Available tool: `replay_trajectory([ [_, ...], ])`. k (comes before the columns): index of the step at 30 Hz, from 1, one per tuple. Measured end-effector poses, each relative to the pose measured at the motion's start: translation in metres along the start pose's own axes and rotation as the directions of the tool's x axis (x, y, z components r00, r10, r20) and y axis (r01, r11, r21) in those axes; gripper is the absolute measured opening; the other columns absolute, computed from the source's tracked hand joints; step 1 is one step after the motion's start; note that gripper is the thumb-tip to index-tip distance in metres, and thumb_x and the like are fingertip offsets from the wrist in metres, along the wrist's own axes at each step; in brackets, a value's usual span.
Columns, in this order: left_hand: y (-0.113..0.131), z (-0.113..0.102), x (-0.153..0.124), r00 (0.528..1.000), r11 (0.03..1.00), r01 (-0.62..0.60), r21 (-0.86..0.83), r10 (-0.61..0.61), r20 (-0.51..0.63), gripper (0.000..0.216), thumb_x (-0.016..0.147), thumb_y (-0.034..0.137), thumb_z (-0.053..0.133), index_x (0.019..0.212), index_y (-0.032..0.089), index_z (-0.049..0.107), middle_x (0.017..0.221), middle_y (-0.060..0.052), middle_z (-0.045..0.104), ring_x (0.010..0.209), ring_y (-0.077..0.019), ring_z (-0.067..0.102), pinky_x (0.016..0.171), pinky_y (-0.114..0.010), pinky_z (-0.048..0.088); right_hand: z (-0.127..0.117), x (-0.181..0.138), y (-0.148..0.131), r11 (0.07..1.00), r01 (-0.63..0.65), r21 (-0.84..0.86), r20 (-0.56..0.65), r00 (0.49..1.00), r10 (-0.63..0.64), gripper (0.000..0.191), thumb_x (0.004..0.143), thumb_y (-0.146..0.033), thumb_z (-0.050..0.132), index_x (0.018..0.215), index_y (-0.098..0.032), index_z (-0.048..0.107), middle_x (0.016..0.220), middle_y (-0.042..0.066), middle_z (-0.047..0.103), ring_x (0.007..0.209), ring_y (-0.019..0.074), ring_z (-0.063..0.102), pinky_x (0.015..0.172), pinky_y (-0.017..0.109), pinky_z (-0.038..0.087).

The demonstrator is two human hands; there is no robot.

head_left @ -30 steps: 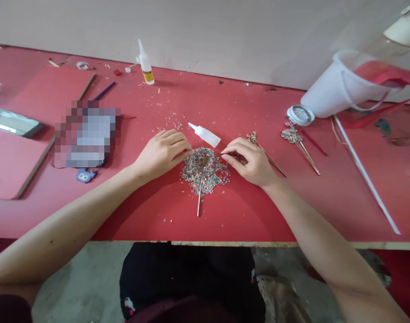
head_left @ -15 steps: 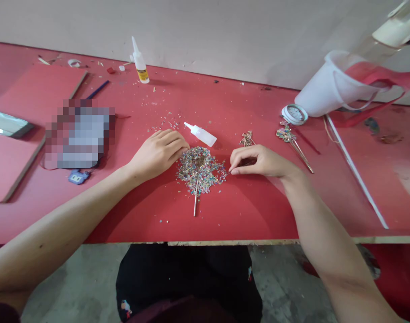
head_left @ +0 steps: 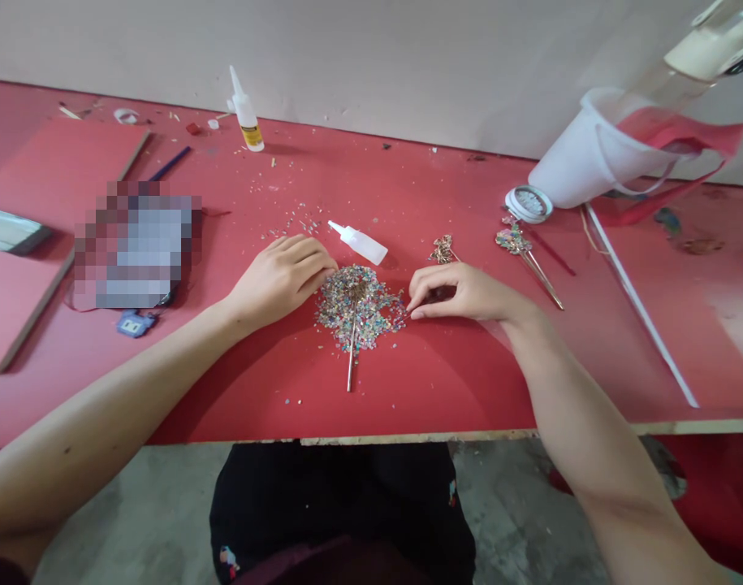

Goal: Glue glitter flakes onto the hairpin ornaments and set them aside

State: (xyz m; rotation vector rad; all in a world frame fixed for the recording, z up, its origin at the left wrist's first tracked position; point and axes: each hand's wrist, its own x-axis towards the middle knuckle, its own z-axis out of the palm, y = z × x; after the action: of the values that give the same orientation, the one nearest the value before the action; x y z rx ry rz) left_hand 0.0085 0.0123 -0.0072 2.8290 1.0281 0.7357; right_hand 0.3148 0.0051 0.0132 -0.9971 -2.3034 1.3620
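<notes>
A pile of small coloured flakes (head_left: 359,307) lies in the middle of the red table (head_left: 408,382). A metal hairpin (head_left: 352,353) rests with its ornate head in the pile and its stem toward me. My left hand (head_left: 282,276) rests curled at the pile's left edge, fingertips touching the pin's head. My right hand (head_left: 462,292) lies at the pile's right edge, thumb and fingers pinched together on a thin tool that barely shows. A small glue bottle (head_left: 359,241) lies just behind the pile.
Two decorated hairpins (head_left: 517,244) (head_left: 442,249) lie right of the pile, near a round white lid (head_left: 528,203) and a tipped white bucket (head_left: 590,158). An upright glue bottle (head_left: 244,114) stands at the back. A blurred item (head_left: 136,244) and red board (head_left: 54,187) sit left.
My right hand has drawn back from over the pile's top to its right edge and lowered toward the table. The left hand has stayed put. The view drifted slightly.
</notes>
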Motion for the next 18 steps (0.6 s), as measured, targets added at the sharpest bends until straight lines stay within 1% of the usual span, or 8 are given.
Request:
replay_trajectory([
  [4,-0.0002,0.0001,-0.0003,1.0,1.0,-0.012,-0.001,0.012,-0.006,0.023,0.098,0.028,0.044,0.093,0.017,0.064,0.093,-0.007,0.066,0.087,-0.0179,0.058,0.08,-0.032,0.045,0.0018,0.0003,-0.0023,1.0,0.012,-0.002,-0.005,1.0,-0.012,0.016,0.078,-0.037,0.073,0.08,-0.021,0.074,0.085,0.002,0.066,0.077,0.0141,0.061,0.069,0.029,0.047],
  [11,-0.0004,0.0003,-0.0001,1.0,1.0,-0.022,-0.004,0.022,-0.004,0.023,0.098,0.028,0.044,0.094,0.018,0.063,0.094,-0.006,0.066,0.088,-0.0177,0.058,0.08,-0.031,0.045,0.0052,0.0011,-0.0077,0.999,0.043,-0.017,0.033,0.999,-0.043,0.015,0.08,-0.036,0.071,0.08,-0.022,0.073,0.084,0.002,0.067,0.077,0.0139,0.062,0.071,0.029,0.048],
  [18,-0.0002,0.0002,-0.0007,1.0,1.0,-0.012,-0.024,0.012,0.0,0.023,0.098,0.027,0.044,0.093,0.018,0.065,0.094,-0.006,0.066,0.088,-0.0181,0.058,0.08,-0.033,0.045,0.0064,0.001,-0.0069,0.998,0.044,-0.04,0.019,0.999,-0.044,0.014,0.08,-0.037,0.07,0.08,-0.023,0.074,0.084,0.001,0.066,0.077,0.0139,0.062,0.071,0.029,0.048],
])
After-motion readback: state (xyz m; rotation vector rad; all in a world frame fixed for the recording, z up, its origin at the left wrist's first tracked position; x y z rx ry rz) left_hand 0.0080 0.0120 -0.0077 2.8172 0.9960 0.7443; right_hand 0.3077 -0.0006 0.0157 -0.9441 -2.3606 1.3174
